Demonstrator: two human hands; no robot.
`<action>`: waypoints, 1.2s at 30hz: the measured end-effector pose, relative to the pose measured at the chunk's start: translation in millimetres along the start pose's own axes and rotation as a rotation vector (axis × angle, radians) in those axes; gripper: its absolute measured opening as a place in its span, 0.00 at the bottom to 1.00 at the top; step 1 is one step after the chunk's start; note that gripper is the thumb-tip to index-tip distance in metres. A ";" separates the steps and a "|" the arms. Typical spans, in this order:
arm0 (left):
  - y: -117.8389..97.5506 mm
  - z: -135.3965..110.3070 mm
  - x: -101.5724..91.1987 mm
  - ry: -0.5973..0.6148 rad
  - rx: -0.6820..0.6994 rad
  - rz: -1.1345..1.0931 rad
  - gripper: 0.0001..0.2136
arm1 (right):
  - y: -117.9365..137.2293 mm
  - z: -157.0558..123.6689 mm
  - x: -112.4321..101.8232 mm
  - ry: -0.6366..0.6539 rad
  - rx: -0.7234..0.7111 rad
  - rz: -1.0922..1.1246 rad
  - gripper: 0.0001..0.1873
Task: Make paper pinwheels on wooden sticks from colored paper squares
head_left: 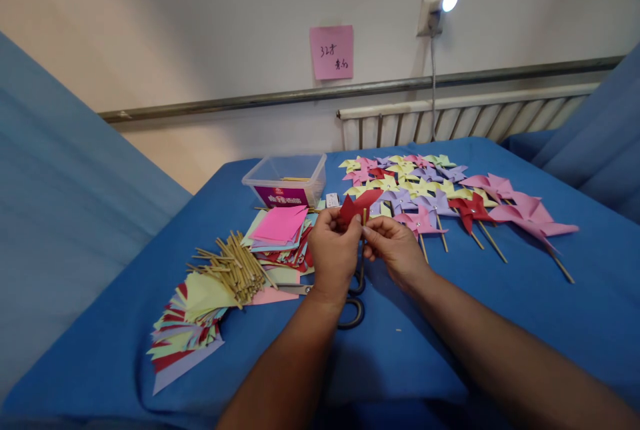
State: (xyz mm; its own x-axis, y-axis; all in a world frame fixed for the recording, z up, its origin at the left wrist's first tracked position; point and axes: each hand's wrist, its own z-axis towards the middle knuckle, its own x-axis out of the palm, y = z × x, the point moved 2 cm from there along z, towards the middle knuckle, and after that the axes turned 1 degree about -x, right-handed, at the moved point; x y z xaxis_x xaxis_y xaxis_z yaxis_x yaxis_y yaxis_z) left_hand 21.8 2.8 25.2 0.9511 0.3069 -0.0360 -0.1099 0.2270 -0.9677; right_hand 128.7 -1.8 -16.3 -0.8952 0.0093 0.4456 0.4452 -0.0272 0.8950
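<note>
My left hand [334, 251] is closed on a folded red paper pinwheel [356, 206] held above the blue table. My right hand [395, 247] pinches a thin wooden stick [365, 218] just beside the red paper. Both hands meet at the middle of the table, over a pair of scissors [353, 307] lying under my wrists.
Several finished pinwheels [435, 200] in pink, yellow, purple and red lie at the right. A stack of coloured paper squares [280, 227], a bundle of wooden sticks [240, 269] and cut paper pieces [187, 327] lie at the left. A clear plastic box [286, 180] stands behind.
</note>
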 end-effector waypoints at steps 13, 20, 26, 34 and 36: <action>1.0 -0.9 -1.3 -0.008 0.027 0.092 0.07 | -0.1 -0.7 0.2 0.007 -0.010 -0.025 0.19; -0.6 -3.0 -1.1 -0.004 0.065 0.137 0.06 | -0.4 -0.4 -0.5 0.006 -0.008 -0.038 0.19; 1.9 -0.2 -0.6 0.007 0.013 0.039 0.08 | 2.4 -1.0 0.6 0.002 -0.024 -0.010 0.19; -1.7 -4.0 -0.6 -0.003 0.056 0.124 0.07 | -2.6 0.8 -2.8 0.026 -0.041 -0.002 0.17; -3.0 -4.7 -0.9 -0.009 0.058 0.143 0.07 | -4.0 0.8 -3.4 0.037 -0.041 0.004 0.16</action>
State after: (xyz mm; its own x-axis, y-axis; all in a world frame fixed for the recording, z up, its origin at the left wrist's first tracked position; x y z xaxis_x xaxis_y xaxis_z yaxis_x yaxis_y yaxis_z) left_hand 22.7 -2.5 27.0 0.9219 0.3480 -0.1704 -0.2611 0.2330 -0.9368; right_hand 130.0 -0.9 -21.3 -0.8939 -0.0282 0.4474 0.4482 -0.0686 0.8913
